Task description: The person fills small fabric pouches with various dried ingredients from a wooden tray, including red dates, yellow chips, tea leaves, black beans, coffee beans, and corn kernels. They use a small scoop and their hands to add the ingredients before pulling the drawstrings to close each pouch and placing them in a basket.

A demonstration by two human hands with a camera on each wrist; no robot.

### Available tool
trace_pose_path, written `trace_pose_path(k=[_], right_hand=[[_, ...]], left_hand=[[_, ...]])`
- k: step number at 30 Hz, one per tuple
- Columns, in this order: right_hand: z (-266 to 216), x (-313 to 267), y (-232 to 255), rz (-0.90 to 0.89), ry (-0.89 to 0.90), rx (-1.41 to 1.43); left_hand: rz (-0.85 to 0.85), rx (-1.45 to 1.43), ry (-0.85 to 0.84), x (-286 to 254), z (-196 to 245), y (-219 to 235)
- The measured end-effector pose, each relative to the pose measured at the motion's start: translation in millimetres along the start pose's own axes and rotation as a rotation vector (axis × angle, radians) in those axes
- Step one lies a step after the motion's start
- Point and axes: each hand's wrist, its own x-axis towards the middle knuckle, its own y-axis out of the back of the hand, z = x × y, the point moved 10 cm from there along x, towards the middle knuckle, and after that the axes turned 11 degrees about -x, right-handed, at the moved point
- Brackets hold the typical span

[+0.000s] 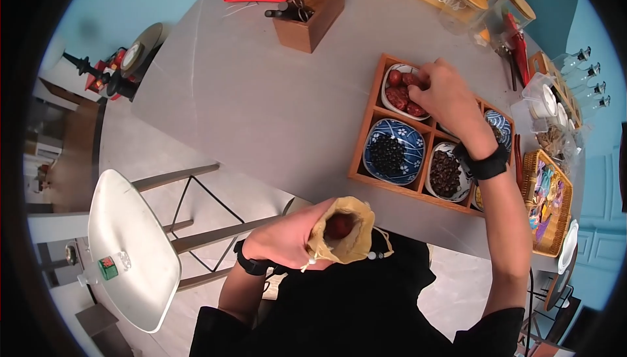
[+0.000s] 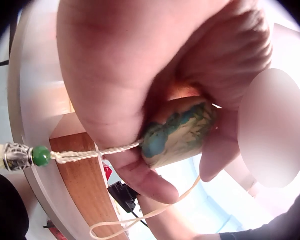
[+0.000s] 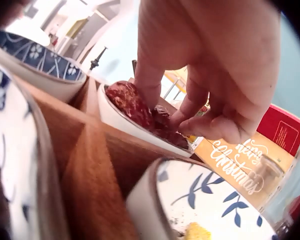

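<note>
My left hand (image 1: 281, 234) grips a small cream drawstring pouch (image 1: 360, 239) in front of my body, its mouth facing up. Inside it a red date (image 1: 339, 225) shows. The left wrist view shows the pouch's blue-green pattern (image 2: 162, 137) and a cord with a green bead (image 2: 41, 156). My right hand (image 1: 450, 99) reaches down into a white bowl (image 1: 406, 115) of wrinkled red dates (image 1: 396, 98). In the right wrist view its thumb and fingers pinch at a dark red date (image 3: 161, 116), beside a larger date (image 3: 127, 102); the fingertips are partly hidden.
The bowl stands in a divided wooden tray (image 1: 356, 155) with a blue bowl (image 1: 413, 136) of black beans and a bowl of brown pieces (image 1: 445, 173). Nearby are a wooden box (image 1: 313, 21), a wicker basket (image 1: 563, 226), glass jars (image 1: 467, 6) and a white chair (image 1: 134, 252).
</note>
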Motion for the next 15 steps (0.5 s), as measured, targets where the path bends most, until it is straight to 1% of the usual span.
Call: trace_pose_path(k=[1, 2, 3, 4, 5, 6, 7, 9, 10, 12, 15], right_hand=[[-6.5, -1.2, 6.4, -0.002, 0.001, 0.009], [-3.2, -5.6, 16.9, -0.032, -0.087, 0.103], [-2.6, -12.1, 29.6, -0.065, -0.171, 0.194], [-19.7, -21.7, 49.6, -0.061, -0.093, 0.294], [-37.4, -35.9, 67.8, -0.058, -0.015, 0.393], [-55.2, -53.0, 75.2, -0.089, 0.069, 0.465], [-71.4, -69.1, 82.3, -0.116, 0.151, 0.537], [-108.8, -96.8, 90.7, -0.269, 0.419, 0.504], [-118.9, -106.2, 88.5, -0.261, 0.471, 0.516], [-129.6, -121.3, 70.9, -0.336, 0.546, 0.475], [-132.7, -123.7, 61.2, -0.277, 0.564, 0.443]], left_hand=[[-0.014, 0.06, 0.036, 0.0, -2.1, -0.2], [-0.031, 0.119, 0.07, 0.6, -4.4, -0.4], [-0.031, 0.108, 0.084, 0.9, -4.7, -1.1], [-0.026, 0.1, 0.085, 1.3, -4.3, -0.7], [-0.03, 0.163, 0.071, 2.8, -2.5, -0.7], [-0.036, 0.229, 0.056, 4.9, 0.1, -1.0], [-0.037, 0.225, 0.055, 7.5, 3.0, -1.7], [-0.017, 0.172, 0.152, 11.8, -0.3, -3.6], [-0.025, 0.174, 0.155, 14.1, 1.1, -7.8], [-0.079, 0.29, 0.044, 19.1, 13.5, -20.0], [-0.098, 0.379, 0.039, 21.1, 10.6, -23.1]])
